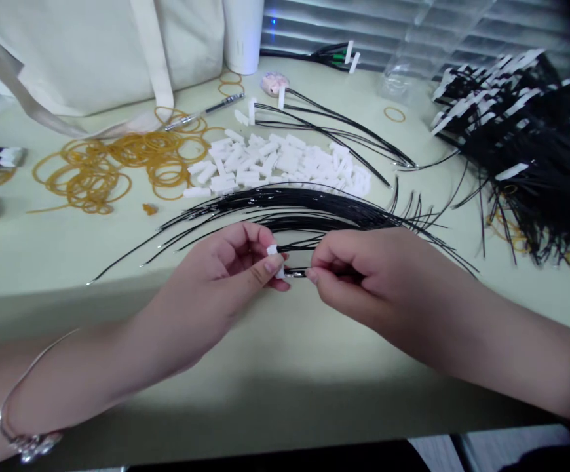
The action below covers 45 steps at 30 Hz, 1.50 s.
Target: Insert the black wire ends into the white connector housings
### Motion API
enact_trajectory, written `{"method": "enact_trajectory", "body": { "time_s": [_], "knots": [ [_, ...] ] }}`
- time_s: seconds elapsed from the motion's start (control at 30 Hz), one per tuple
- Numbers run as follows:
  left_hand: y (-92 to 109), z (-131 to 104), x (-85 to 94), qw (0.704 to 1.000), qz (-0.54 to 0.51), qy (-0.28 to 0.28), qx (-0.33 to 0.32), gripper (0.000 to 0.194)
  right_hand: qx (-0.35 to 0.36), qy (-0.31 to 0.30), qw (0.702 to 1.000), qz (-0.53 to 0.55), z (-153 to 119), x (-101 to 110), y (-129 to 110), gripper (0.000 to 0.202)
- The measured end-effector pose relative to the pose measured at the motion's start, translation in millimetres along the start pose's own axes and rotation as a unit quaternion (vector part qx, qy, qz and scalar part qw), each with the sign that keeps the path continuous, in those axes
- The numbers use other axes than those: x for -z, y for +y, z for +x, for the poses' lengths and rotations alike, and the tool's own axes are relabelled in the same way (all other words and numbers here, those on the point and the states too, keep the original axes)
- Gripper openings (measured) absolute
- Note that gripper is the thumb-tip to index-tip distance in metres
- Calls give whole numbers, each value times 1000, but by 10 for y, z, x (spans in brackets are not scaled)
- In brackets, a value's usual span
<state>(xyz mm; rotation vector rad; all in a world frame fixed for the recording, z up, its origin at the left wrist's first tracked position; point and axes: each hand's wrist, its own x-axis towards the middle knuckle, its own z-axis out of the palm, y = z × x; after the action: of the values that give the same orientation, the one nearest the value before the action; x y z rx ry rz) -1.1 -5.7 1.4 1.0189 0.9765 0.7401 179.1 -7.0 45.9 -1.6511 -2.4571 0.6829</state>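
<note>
One blocky connector (pixel 272 250) | left hand (pixel 226 269) | thin black wires (pixel 297 273) | right hand (pixel 363 265)

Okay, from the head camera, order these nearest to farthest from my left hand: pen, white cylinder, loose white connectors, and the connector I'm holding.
1. Held connector, pinched in your left hand.
2. Loose white connectors, piled beyond the black wires.
3. Pen, beyond the pile's left end.
4. White cylinder, upright, farther back still.
</note>
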Motion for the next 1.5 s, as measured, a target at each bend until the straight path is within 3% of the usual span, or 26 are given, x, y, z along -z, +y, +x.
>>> {"method": "enact_trajectory", "body": {
  "time_s": [0.73,1.03,1.5],
  "knots": [
    [-8,12,-27,999,-47,-5,-15,12,-2,56,998,3,5,-77,-7,18],
    [9,4,-30,999,-52,3,7,13,-28,18,999,40,11,-59,19,18],
    [18,5,-36,998,-67,1,-1,12,-18,15,998,61,-19,-99,-41,18]
  ]
}}
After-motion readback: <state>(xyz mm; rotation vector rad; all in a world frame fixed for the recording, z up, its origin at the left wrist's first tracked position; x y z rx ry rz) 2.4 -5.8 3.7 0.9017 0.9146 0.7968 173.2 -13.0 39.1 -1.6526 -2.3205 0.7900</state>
